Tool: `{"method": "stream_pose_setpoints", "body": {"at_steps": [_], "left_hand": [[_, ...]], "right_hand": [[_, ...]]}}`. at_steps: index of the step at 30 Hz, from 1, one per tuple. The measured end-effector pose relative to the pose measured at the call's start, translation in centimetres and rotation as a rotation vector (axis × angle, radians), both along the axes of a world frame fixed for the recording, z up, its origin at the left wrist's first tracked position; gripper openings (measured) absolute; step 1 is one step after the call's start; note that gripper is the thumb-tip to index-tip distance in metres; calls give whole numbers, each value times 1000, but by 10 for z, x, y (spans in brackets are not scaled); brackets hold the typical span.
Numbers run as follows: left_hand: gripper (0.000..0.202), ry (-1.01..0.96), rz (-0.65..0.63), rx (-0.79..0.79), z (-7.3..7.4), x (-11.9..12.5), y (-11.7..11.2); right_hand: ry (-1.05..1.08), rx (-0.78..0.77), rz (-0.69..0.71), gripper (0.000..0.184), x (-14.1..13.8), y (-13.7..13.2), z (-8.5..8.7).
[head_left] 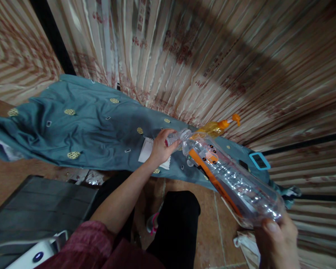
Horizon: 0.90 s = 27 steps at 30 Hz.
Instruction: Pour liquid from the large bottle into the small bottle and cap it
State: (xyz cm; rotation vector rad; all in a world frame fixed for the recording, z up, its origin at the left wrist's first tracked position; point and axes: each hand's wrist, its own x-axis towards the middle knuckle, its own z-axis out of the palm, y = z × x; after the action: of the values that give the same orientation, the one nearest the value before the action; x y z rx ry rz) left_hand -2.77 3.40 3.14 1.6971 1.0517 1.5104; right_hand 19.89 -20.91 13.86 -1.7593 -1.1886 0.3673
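Note:
A large clear plastic bottle with an orange label lies tilted across the view, its neck toward the left. Its base is gripped by my right hand, fingers wrapped around it. My left hand closes on a small clear container with a reddish spot, right at the mouth of the large bottle. Whether the two mouths touch, I cannot tell. Beneath my left hand is a flat white packet. Just behind the large bottle stands a pump bottle with yellow liquid and an orange pump head.
A green cloth with yellow prints covers the narrow table. Toward its right end are a light-blue-framed device and a small dark object. Patterned curtains hang behind. A grey seat stands at lower left.

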Motion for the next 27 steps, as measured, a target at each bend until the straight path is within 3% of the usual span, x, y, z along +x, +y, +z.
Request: {"method": "stream_pose_setpoints", "body": {"at_steps": [19,27], "left_hand": [[24,-25,4,15,-3,2,1],[24,-31,4,13,-2,1,1]], "right_hand": [[24,-22,-18,68,-5,0,7],[-34,20,11,68,3,1,-1]]}}
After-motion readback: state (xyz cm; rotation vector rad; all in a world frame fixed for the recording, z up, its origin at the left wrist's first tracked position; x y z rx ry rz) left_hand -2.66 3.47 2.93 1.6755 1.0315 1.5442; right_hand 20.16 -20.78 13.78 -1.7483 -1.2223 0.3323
